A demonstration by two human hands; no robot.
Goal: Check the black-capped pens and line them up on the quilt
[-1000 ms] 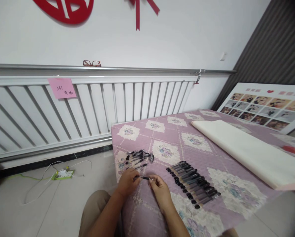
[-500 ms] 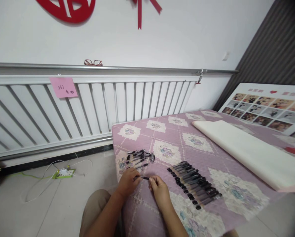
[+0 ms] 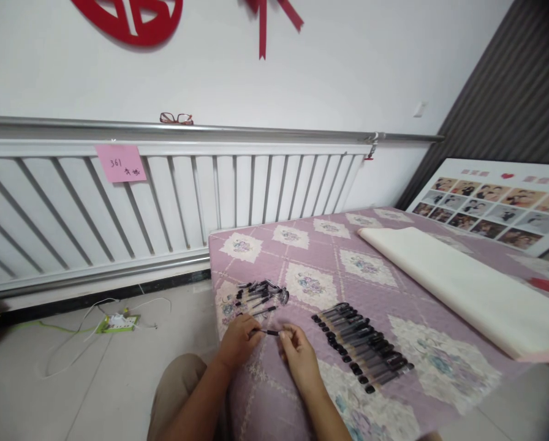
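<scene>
A slim pen (image 3: 271, 332) with a dark grip lies level between my hands, low over the bed's near corner. My left hand (image 3: 241, 339) is closed round one end of it. At the other end, the thumb and fingers of my right hand (image 3: 297, 352) are pinched together on the tip; whether a small part sits between them is too small to tell. Just beyond my left hand is a loose pile of pens and dark pen parts (image 3: 258, 295). To the right of my right hand, several pens (image 3: 364, 343) with black ends lie side by side in a slanting row.
The bed (image 3: 274, 392) wears a purple floral cover. A rolled cream mat (image 3: 449, 285) lies across its right side, before a photo board (image 3: 486, 199). Behind stands a white radiator (image 3: 251, 187), with glasses (image 3: 176, 119) on the pipe. A power strip (image 3: 118, 322) with cables lies on the floor.
Both hands stay nearly in place with the pen between them. The right fingers have shifted very slightly to the right along its end. The whole view has tilted a little.
</scene>
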